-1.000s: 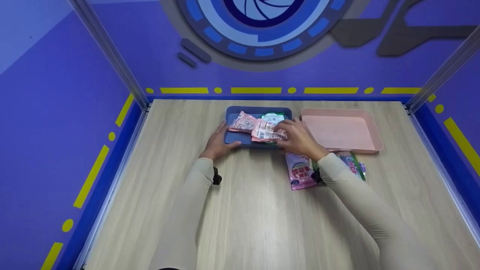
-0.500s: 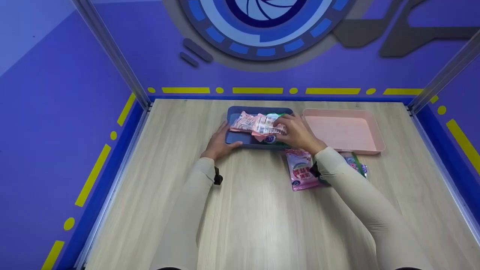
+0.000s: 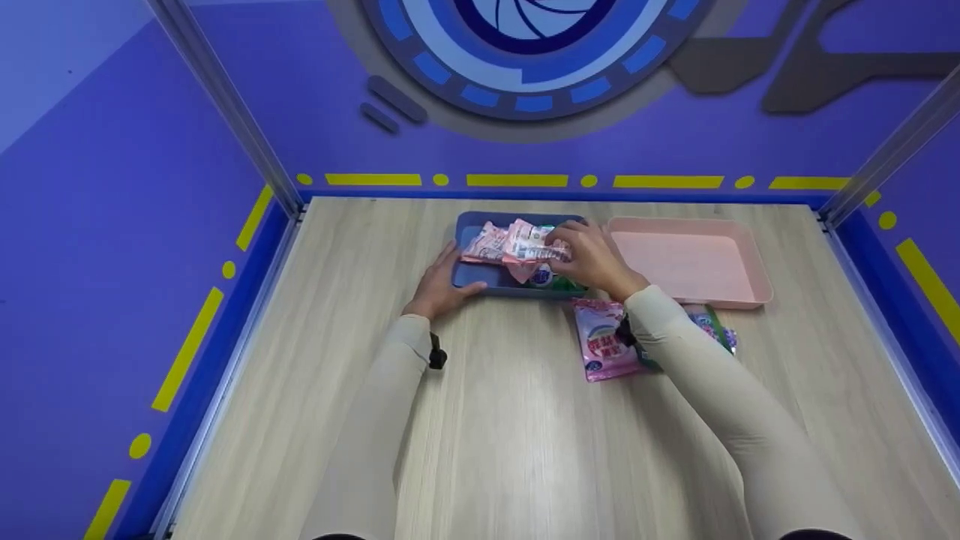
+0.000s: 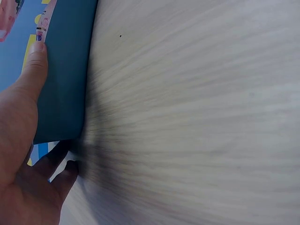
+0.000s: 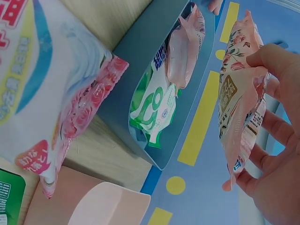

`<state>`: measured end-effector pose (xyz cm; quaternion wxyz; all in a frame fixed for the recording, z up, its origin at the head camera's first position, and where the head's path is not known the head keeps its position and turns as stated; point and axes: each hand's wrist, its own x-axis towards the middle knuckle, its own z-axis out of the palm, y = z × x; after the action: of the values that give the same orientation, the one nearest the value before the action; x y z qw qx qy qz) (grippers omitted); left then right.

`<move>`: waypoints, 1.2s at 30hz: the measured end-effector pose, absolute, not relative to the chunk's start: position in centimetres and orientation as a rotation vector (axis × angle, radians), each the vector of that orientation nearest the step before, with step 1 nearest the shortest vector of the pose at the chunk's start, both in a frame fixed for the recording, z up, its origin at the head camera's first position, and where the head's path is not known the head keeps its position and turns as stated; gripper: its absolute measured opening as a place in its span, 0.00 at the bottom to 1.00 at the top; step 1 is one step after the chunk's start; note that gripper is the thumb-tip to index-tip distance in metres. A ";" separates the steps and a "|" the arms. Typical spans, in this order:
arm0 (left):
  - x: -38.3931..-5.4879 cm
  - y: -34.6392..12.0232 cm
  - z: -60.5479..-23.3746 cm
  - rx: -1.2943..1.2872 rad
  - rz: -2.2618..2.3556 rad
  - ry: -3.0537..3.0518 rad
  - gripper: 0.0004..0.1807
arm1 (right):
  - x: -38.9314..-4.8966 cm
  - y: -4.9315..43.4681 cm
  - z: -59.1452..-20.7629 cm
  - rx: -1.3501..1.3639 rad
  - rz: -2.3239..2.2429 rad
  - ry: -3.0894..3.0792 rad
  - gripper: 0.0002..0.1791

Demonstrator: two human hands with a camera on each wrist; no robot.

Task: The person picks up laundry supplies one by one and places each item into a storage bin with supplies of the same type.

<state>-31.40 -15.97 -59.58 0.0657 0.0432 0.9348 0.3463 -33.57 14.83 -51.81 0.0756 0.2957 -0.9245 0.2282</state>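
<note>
My right hand [image 3: 590, 259] pinches a pink packet printed with roses [image 5: 236, 93] between thumb and fingers. In the right wrist view the packet is up off the blue tray [image 3: 480, 283]. Another pink packet [image 3: 487, 244] lies in the tray's left part. Beside it, partly under the held one in the head view, lies a green-and-white packet [image 5: 154, 105]. Round the tray's front left corner my left hand [image 3: 441, 286] is spread, its thumb [image 4: 36, 65] along the front rim and its fingers at the left wall.
A pink tray [image 3: 686, 266] stands right of the blue one. In front, partly hidden by the right forearm, lie a large pink bag [image 3: 604, 345] and a green-and-purple bag [image 3: 712, 326]. Blue walls [image 3: 112, 225] enclose the wooden table [image 3: 510, 420] at the back and sides.
The right hand has lifted the pink packet slightly and tilted it, uncovering more of the green-and-white packet below. The left hand has stayed at the tray's corner.
</note>
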 end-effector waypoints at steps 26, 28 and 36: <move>-31.6 -16.0 -59.8 0.130 1.020 2.827 0.56 | -35.0 13.7 -52.1 0.825 0.663 -2.813 0.16; -31.7 -16.1 -59.9 0.126 1.023 2.824 0.56 | -35.1 13.5 -52.1 0.823 0.663 -2.816 0.16; -31.9 -16.1 -60.0 0.109 1.033 2.809 0.56 | -35.5 13.1 -52.2 0.816 0.667 -2.840 0.17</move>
<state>-31.85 -16.08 -60.01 0.0733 0.0363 0.9354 0.3439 -35.50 13.06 -52.22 0.0564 0.2689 -0.9361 0.2198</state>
